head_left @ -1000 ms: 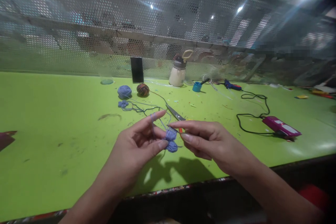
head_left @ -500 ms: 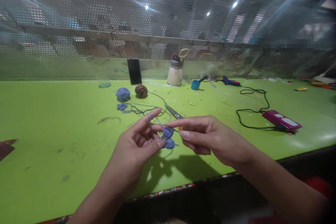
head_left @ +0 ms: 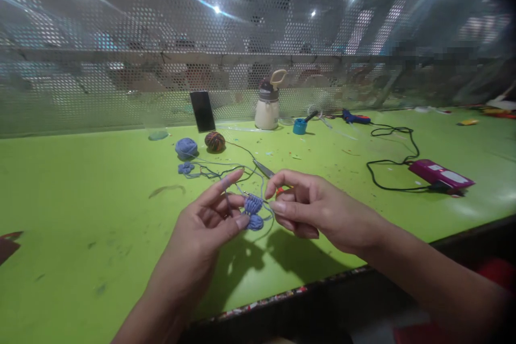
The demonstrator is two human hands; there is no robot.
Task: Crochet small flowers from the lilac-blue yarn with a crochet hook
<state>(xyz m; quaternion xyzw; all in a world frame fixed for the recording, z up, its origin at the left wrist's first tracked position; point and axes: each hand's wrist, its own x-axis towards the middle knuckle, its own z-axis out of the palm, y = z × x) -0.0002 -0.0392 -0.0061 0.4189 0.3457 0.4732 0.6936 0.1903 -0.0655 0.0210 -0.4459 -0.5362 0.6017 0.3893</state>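
- Left hand (head_left: 203,234) pinches a blue crochet piece (head_left: 253,205) above the green table (head_left: 100,215); yarn (head_left: 224,184) wraps its raised forefinger, probably for tension.
- Right hand (head_left: 312,207), loosely curled, grips a thin hook (head_left: 251,195) at thumb and fingertips, apparently steadying its loops.

the right hand (head_left: 293,204) hides part of the hook (head_left: 247,194) and scissors (head_left: 263,168), the bottom edge cuts the left forearm (head_left: 161,293), and shapes (head_left: 199,74) behind the mesh (head_left: 161,27) blur.
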